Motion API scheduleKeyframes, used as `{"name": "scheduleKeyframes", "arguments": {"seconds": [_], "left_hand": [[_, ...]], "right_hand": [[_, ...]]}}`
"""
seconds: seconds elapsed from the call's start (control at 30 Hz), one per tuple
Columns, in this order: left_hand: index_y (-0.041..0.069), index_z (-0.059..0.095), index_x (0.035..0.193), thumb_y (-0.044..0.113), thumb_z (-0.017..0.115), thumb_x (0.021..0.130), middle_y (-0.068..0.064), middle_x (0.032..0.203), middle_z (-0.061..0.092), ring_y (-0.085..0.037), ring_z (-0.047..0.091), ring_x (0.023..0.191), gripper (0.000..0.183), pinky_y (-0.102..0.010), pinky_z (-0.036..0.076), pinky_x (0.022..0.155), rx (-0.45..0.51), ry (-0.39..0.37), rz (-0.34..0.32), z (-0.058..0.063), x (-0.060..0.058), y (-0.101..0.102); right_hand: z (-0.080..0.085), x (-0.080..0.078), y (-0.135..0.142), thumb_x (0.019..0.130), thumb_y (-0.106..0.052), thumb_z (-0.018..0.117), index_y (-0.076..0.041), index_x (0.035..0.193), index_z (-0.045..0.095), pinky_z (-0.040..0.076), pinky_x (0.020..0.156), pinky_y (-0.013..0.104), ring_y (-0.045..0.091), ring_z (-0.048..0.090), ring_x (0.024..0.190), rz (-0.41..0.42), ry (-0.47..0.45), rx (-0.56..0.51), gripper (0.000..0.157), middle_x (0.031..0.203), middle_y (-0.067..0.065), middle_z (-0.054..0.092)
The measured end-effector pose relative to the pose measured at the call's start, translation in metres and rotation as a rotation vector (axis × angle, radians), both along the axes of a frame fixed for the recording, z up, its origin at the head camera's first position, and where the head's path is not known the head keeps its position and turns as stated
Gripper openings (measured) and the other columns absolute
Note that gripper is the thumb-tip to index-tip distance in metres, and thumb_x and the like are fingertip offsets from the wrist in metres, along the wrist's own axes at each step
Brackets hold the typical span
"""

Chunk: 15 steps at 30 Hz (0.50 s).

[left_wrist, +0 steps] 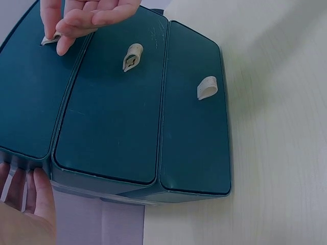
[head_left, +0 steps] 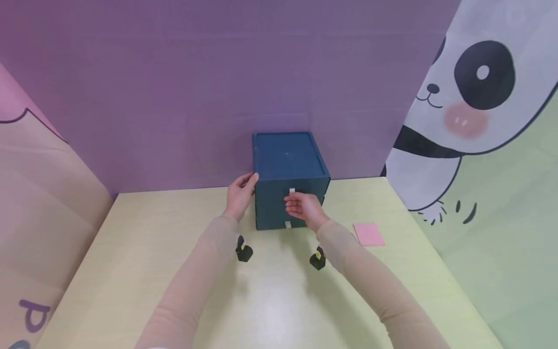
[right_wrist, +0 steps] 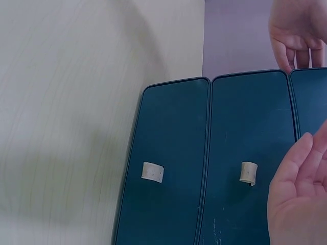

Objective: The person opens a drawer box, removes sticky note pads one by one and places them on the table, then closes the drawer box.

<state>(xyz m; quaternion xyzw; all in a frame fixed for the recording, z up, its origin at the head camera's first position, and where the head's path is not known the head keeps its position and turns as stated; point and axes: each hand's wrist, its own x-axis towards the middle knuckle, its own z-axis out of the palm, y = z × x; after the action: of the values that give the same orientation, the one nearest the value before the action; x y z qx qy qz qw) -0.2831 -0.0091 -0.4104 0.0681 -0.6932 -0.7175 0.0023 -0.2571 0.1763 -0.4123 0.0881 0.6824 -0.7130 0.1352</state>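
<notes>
Pinching the top tab (head_left: 292, 190), the right hand (head_left: 307, 206) works at the front of the blue cabinet (head_left: 285, 155), which stands at the back edge of the desk (head_left: 131, 242), by the purple wall (head_left: 174, 97). The left hand (head_left: 240, 196) rests its fairly straight fingers against the cabinet's left side, near the top front corner. All three drawers look flush; the middle tab (left_wrist: 133, 56) and bottom tab (left_wrist: 207, 88) are untouched. A pink note (head_left: 368, 234) lies toward the desk's right edge. The step seems to be taking hold of the top drawer (left_wrist: 30, 92); drawing it out would call for a straight pull, with the left hand steadying the cabinet.
</notes>
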Motion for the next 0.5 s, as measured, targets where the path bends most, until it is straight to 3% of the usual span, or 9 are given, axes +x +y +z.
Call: {"name": "scheduleKeyframes", "arguments": {"seconds": [0.07,0.27,0.5], "left_hand": [[0.008,0.055,0.131,0.034,0.060,0.093,-0.009,0.131,0.057,-0.020,0.053,0.119,0.047,-0.034,0.046,0.100,-0.009,0.002,-0.012,0.0004,-0.0008,-0.0005],[0.009,0.053,0.134,0.036,0.059,0.093,-0.008,0.135,0.054,-0.020,0.052,0.122,0.049,-0.034,0.045,0.100,-0.040,-0.002,-0.052,0.0025,-0.0022,-0.0019],[0.005,0.049,0.136,0.033,0.054,0.095,-0.013,0.136,0.052,-0.024,0.050,0.123,0.050,-0.036,0.044,0.101,-0.088,0.007,-0.056,0.0071,-0.0025,0.0013]], "right_hand": [[0.0005,0.0000,0.0007,0.097,-0.017,0.044,0.009,0.113,0.058,0.053,0.072,0.025,0.009,0.059,0.065,0.001,-0.004,-0.003,0.034,0.070,-0.003,0.060],[0.0036,0.0025,0.0033,0.098,-0.017,0.043,0.007,0.111,0.058,0.052,0.087,0.034,0.010,0.059,0.069,0.008,0.000,-0.023,0.032,0.071,-0.003,0.060],[0.0041,0.0015,0.0040,0.098,-0.020,0.044,0.004,0.106,0.059,0.053,0.080,0.028,0.010,0.059,0.069,0.011,-0.004,-0.042,0.029,0.070,-0.003,0.059]]}}
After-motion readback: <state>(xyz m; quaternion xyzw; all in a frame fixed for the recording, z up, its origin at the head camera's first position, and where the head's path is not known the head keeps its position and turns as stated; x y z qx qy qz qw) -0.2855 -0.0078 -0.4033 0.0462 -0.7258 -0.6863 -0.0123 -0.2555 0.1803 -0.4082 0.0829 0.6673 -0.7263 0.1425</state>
